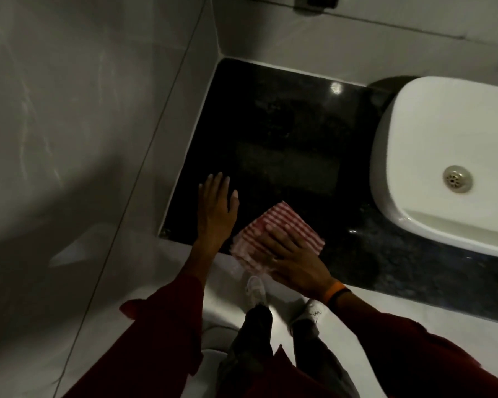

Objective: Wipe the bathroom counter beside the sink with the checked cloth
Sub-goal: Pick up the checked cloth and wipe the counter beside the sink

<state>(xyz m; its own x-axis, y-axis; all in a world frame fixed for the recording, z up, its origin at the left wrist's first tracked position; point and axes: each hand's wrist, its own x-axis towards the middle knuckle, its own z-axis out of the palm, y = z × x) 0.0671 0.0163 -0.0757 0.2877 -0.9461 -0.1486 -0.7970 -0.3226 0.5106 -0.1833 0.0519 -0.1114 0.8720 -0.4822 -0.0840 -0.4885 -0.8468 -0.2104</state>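
Note:
A red-and-white checked cloth (282, 225), folded, lies at the front edge of the black stone counter (276, 124). My right hand (293, 259) presses flat on the cloth's near part, fingers spread over it. Part of the cloth hangs over the counter's front edge. My left hand (217, 211) rests flat on the bare counter just left of the cloth, fingers apart, holding nothing. The white sink (431, 133) stands on the counter to the right, about a hand's width from the cloth.
Grey tiled walls close the counter on the left (98, 110) and at the back (328, 38). The sink's metal drain (457, 179) shows in the basin. Below the counter's edge are the white floor (385, 305) and my shoes (256, 288).

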